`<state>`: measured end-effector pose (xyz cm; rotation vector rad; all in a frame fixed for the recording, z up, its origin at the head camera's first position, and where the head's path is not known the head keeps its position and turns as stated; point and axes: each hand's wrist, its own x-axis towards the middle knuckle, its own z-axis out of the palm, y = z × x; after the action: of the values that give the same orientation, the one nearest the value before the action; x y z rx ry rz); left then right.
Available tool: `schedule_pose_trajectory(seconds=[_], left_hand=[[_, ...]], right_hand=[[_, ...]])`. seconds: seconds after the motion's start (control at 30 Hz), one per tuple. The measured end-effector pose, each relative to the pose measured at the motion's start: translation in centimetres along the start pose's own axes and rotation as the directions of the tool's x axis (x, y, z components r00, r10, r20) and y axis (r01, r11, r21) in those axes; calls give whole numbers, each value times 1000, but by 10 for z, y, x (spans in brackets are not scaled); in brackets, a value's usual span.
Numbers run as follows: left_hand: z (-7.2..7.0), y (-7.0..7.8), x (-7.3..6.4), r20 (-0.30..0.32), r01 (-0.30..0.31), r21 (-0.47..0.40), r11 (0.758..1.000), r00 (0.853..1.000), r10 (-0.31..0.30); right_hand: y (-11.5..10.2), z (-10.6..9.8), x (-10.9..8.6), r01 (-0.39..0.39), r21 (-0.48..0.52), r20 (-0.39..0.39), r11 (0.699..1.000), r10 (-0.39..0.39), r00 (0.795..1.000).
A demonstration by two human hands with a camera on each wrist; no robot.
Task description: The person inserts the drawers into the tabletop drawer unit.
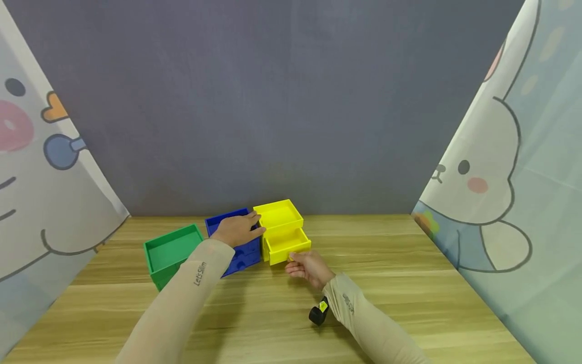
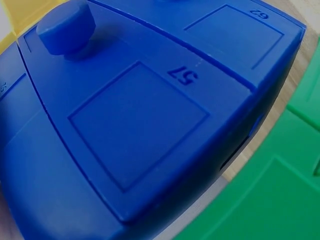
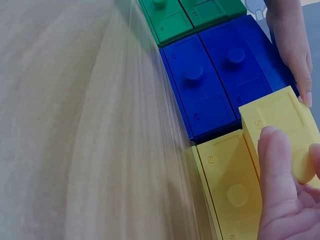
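A small yellow cabinet has one drawer pulled partway out of its front. My right hand pinches the round knob of that drawer between its fingers. Reaching over the blue cabinet, my left hand has its fingers extended to the left edge of the yellow one. The right wrist view shows those fingertips right at the yellow cabinet's far side. Below the pulled drawer, another yellow drawer front sits flush. In the left wrist view a blue knob stands on a drawer front marked 57.
A green cabinet with a tray-like top stands left of the blue one, partly behind my left sleeve. The wooden table extends to a grey back wall. A black strapped device is at my right wrist.
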<state>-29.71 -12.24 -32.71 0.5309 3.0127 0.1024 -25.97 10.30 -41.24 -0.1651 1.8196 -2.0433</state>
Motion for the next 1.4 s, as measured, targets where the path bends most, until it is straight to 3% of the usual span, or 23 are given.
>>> schedule_pose_trajectory(seconds=[0.17, 0.4, 0.83, 1.4], left_hand=[[-1, -1, 0, 12, -4, 3, 1000, 1000, 4], [1, -5, 0, -26, -13, -15, 1000, 1000, 12], [3, -3, -5, -41, -14, -28, 1000, 999, 13], [-1, 1, -6, -20, -9, -10, 1000, 1000, 9]], right_hand=[[1, 1, 3, -10, -4, 5, 1000, 10, 1000], [0, 4, 8, 0, -5, 9, 1000, 0, 1000], [0, 2, 13, -7, -49, 12, 999, 8, 1000], [-6, 11, 22, 0, -4, -73, 1000, -1, 997]])
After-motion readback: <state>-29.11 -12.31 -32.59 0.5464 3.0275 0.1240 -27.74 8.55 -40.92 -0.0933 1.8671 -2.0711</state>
